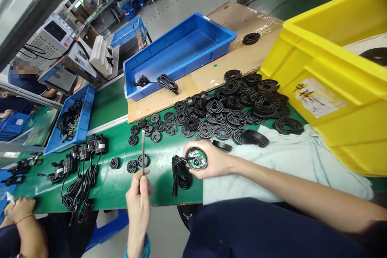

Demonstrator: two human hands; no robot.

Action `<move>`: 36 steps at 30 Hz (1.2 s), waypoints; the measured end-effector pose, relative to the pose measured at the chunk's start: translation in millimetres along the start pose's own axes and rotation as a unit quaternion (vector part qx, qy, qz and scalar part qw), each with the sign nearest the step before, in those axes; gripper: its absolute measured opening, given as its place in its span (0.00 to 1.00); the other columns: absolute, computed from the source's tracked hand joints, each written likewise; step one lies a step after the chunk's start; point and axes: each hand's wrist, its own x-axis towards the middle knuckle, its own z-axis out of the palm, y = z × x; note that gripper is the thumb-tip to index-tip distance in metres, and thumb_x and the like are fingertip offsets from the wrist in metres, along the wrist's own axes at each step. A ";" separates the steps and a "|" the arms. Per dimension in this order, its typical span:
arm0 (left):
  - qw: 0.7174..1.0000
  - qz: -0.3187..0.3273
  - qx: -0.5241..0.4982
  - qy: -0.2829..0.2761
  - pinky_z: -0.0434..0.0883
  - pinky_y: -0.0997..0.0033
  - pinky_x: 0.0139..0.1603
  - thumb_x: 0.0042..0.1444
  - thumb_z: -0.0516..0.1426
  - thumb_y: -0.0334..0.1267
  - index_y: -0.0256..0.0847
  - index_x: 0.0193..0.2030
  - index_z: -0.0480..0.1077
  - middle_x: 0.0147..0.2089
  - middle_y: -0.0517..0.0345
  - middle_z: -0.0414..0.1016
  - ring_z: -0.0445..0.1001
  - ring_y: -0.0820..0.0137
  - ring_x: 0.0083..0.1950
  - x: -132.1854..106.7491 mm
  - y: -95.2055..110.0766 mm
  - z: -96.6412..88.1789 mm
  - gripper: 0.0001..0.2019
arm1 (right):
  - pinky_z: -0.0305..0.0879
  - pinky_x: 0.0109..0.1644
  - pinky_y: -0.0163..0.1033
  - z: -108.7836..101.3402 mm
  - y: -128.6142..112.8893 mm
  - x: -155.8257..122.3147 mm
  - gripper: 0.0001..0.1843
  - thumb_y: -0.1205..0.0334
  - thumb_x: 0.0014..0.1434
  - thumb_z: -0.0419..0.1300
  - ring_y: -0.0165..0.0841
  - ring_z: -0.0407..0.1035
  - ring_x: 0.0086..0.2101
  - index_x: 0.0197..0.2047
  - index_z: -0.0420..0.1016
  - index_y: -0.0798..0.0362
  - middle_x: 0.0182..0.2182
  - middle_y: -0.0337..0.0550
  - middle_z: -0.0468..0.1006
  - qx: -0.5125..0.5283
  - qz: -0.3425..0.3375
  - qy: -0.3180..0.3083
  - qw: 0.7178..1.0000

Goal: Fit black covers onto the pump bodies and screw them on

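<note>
My right hand (211, 161) is closed around a round black unit (196, 158) with a green circuit board showing on its face. A coiled black cable (180, 174) hangs from the unit onto the green belt. My left hand (138, 195) pinches a thin metal rod (143, 149) that points away from me over the belt. Its tip is near small black discs (132, 165). A big pile of slotted black discs (232, 107) lies beyond my right hand.
A yellow bin (338, 76) stands at the right, on a white cloth (287, 157). A blue tray (178, 52) holding one cabled part sits on cardboard behind the pile. Cabled black units (81, 157) and another blue tray (71, 123) lie left. Another person's hand (18, 209) rests at the lower left.
</note>
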 end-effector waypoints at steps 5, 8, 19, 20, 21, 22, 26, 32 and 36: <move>0.992 -0.061 -0.027 0.109 0.76 0.69 0.36 0.74 0.46 0.53 0.44 0.65 0.63 0.36 0.58 0.74 0.78 0.67 0.34 5.1 -21.7 22.5 0.22 | 0.71 0.43 0.43 5.7 -0.1 -2.9 0.15 0.57 0.50 0.67 0.38 0.76 0.36 0.41 0.74 0.48 0.37 0.41 0.82 -0.084 -0.044 0.034 0.995; 0.956 -0.053 0.202 0.204 0.77 0.58 0.49 0.73 0.48 0.48 0.40 0.66 0.65 0.46 0.45 0.79 0.81 0.57 0.47 30.1 -42.4 -1.7 0.22 | 0.71 0.45 0.46 11.0 0.6 -4.4 0.15 0.55 0.52 0.67 0.40 0.77 0.38 0.42 0.73 0.48 0.38 0.43 0.83 -0.120 -0.045 0.055 0.990; 0.929 -0.065 0.343 0.122 0.73 0.52 0.52 0.66 0.56 0.38 0.37 0.54 0.77 0.49 0.38 0.80 0.77 0.48 0.54 103.7 -80.8 -50.3 0.15 | 0.70 0.50 0.50 13.4 -13.2 -8.5 0.22 0.54 0.52 0.69 0.45 0.76 0.46 0.48 0.70 0.47 0.44 0.44 0.81 -0.142 0.025 0.036 0.989; 0.930 -0.058 0.339 0.132 0.72 0.51 0.53 0.66 0.56 0.39 0.37 0.52 0.78 0.49 0.37 0.80 0.76 0.47 0.55 104.7 -77.1 -50.9 0.14 | 0.71 0.52 0.51 12.6 -15.3 -9.4 0.23 0.55 0.52 0.69 0.45 0.75 0.47 0.50 0.70 0.47 0.45 0.45 0.80 -0.143 0.026 0.031 0.989; 0.930 -0.049 0.333 0.146 0.72 0.50 0.55 0.66 0.56 0.39 0.36 0.51 0.78 0.50 0.36 0.79 0.75 0.46 0.57 103.4 -71.5 -50.0 0.14 | 0.71 0.54 0.52 12.0 -17.1 -10.6 0.24 0.57 0.51 0.68 0.46 0.75 0.48 0.51 0.69 0.47 0.47 0.46 0.80 -0.143 0.027 0.027 0.989; 0.931 -0.036 0.323 0.164 0.72 0.49 0.57 0.67 0.55 0.40 0.36 0.51 0.78 0.52 0.35 0.78 0.74 0.46 0.59 99.2 -63.8 -46.8 0.14 | 0.71 0.56 0.53 11.5 -18.7 -12.2 0.26 0.58 0.51 0.67 0.46 0.74 0.50 0.53 0.68 0.47 0.48 0.47 0.79 -0.142 0.027 0.023 0.989; 0.951 0.043 0.242 0.186 0.73 0.54 0.59 0.73 0.47 0.45 0.39 0.51 0.74 0.55 0.41 0.77 0.75 0.55 0.59 51.6 -15.8 -2.5 0.18 | 0.68 0.64 0.56 14.5 -20.9 -21.4 0.29 0.61 0.56 0.64 0.48 0.71 0.57 0.60 0.63 0.48 0.56 0.50 0.74 -0.128 0.025 0.018 0.991; 0.994 0.113 0.000 0.011 0.77 0.59 0.51 0.65 0.62 0.50 0.42 0.61 0.70 0.50 0.46 0.76 0.77 0.60 0.49 -35.6 53.4 95.0 0.22 | 0.67 0.68 0.60 34.7 -14.8 -37.7 0.26 0.57 0.65 0.62 0.48 0.68 0.62 0.63 0.60 0.48 0.59 0.54 0.69 -0.108 0.029 0.092 0.989; 0.993 0.113 0.010 0.025 0.74 0.52 0.59 0.63 0.63 0.54 0.40 0.63 0.67 0.56 0.43 0.73 0.74 0.54 0.58 -42.7 62.2 114.5 0.28 | 0.64 0.72 0.61 42.0 -9.8 -50.0 0.35 0.62 0.65 0.60 0.49 0.62 0.67 0.72 0.54 0.49 0.65 0.58 0.65 -0.114 0.020 0.105 0.988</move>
